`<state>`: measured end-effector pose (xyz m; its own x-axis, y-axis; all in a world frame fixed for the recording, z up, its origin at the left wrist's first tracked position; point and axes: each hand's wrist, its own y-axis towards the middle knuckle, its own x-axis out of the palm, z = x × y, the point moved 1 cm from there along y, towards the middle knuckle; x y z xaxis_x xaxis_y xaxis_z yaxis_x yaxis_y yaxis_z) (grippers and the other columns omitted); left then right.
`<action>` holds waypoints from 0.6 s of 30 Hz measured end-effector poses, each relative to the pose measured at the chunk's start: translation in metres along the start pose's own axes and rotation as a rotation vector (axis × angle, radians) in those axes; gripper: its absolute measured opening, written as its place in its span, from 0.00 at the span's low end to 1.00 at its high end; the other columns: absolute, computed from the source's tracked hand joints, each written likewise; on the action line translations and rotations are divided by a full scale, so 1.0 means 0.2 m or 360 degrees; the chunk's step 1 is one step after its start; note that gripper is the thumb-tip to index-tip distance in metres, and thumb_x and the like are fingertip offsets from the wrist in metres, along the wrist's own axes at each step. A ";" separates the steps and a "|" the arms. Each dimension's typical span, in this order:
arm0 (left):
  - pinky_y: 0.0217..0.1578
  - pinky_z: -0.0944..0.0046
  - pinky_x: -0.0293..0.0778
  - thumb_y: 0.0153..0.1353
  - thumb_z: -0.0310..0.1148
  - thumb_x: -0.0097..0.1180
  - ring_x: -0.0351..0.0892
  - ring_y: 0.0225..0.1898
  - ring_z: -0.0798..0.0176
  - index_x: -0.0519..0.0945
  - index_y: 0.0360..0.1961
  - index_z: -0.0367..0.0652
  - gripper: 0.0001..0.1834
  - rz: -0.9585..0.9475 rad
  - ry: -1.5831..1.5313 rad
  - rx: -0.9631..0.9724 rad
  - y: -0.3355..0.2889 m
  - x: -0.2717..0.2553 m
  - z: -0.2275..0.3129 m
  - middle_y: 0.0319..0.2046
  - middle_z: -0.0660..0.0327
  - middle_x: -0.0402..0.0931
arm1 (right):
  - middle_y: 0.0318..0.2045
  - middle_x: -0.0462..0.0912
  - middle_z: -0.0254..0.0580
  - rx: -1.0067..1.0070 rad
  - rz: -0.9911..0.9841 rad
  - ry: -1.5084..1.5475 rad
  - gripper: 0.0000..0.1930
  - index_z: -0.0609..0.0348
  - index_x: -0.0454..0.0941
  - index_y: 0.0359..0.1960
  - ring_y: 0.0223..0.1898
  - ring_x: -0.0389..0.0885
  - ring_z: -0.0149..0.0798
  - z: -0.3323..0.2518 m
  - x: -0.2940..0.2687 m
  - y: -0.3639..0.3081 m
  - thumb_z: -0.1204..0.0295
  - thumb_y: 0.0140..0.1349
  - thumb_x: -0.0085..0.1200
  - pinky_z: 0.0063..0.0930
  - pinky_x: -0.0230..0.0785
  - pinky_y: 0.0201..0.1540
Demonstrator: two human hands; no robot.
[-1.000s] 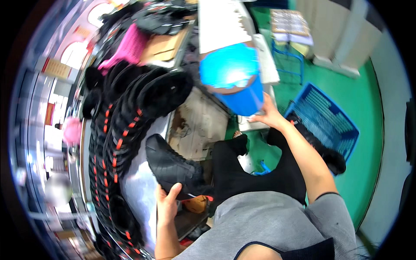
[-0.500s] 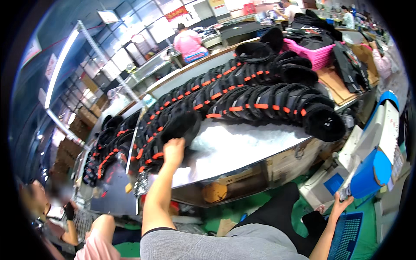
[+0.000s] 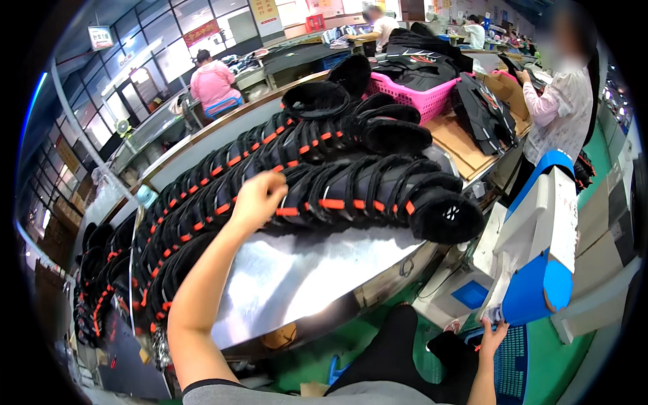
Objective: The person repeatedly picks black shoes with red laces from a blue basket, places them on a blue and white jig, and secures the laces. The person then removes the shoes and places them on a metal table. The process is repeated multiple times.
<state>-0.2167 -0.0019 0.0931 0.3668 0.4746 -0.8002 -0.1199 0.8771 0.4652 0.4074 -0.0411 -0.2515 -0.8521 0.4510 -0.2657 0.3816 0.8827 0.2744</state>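
Observation:
Several rows of black, fleece-lined shoe uppers with orange tabs lie nested on a metal-topped table. My left hand is over them, at the left end of the nearest full row. Its fingers are curled together, and what they hold, if anything, is hidden against the black. Lower right, my right hand is at the shiny metal end of a white and blue machine. Its fingers close around something small there that I cannot make out. A black piece hangs beside this hand.
A pink basket of black pieces stands at the table's far right, beside cardboard and flat black parts. A person stands behind the machine. Another sits at far benches. A blue crate lies on the green floor.
The view has turned right. My left hand has left the black upper it gripped on the left pile and risen to the nearest full row. My right hand stays at the machine's metal end.

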 end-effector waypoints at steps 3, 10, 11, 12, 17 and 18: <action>0.44 0.59 0.74 0.52 0.31 0.60 0.80 0.41 0.52 0.78 0.41 0.38 0.15 0.0280 -0.0094 0.0129 0.53 0.27 -0.09 0.37 0.51 0.79 | 0.52 0.69 0.56 0.0121 0.0146 0.0084 0.30 0.74 0.65 0.52 0.53 0.69 0.45 -0.14 0.01 -0.04 0.77 0.49 0.66 0.36 0.58 0.59; 0.61 0.50 0.56 0.47 0.40 0.67 0.60 0.63 0.50 0.72 0.50 0.39 0.30 0.0232 0.1015 -0.0016 1.29 0.84 -0.34 0.53 0.52 0.70 | 0.44 0.72 0.49 0.0482 0.0316 -0.0123 0.20 0.69 0.66 0.44 0.47 0.72 0.38 -0.01 0.01 -0.15 0.76 0.53 0.63 0.31 0.66 0.50; 0.58 0.49 0.61 0.49 0.42 0.65 0.66 0.59 0.50 0.73 0.49 0.41 0.27 0.0408 0.1077 -0.0078 1.32 0.89 -0.44 0.50 0.53 0.73 | 0.44 0.72 0.49 0.0439 0.0328 -0.0023 0.20 0.70 0.66 0.44 0.47 0.72 0.38 0.10 0.00 -0.17 0.77 0.53 0.63 0.31 0.66 0.50; 0.54 0.50 0.65 0.52 0.42 0.63 0.71 0.55 0.51 0.74 0.48 0.42 0.24 0.0145 0.0927 -0.0245 1.39 0.92 -0.46 0.47 0.54 0.75 | 0.45 0.72 0.49 0.0461 0.0397 0.0035 0.21 0.71 0.65 0.46 0.46 0.73 0.38 0.21 -0.05 -0.21 0.78 0.54 0.62 0.31 0.67 0.49; 0.41 0.55 0.74 0.59 0.38 0.54 0.80 0.41 0.52 0.79 0.42 0.44 0.13 0.0444 0.0748 -0.0066 1.31 0.83 -0.49 0.38 0.56 0.80 | 0.45 0.80 0.47 0.0389 0.0093 -0.0350 0.19 0.69 0.74 0.50 0.44 0.78 0.39 -0.13 -0.01 -0.18 0.75 0.57 0.58 0.30 0.71 0.46; 0.42 0.56 0.74 0.59 0.35 0.54 0.80 0.42 0.52 0.79 0.43 0.44 0.12 0.0715 0.0754 0.0012 1.26 0.74 -0.49 0.40 0.57 0.80 | 0.46 0.82 0.46 0.0359 0.0023 -0.0420 0.19 0.69 0.76 0.50 0.44 0.79 0.39 -0.17 -0.01 -0.20 0.74 0.58 0.58 0.30 0.71 0.45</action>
<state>-0.2836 0.2977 0.0544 -0.1642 0.7780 -0.6064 -0.1599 0.5857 0.7946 0.3825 -0.0812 -0.2306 -0.7352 0.4561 -0.5015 0.4875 0.8698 0.0763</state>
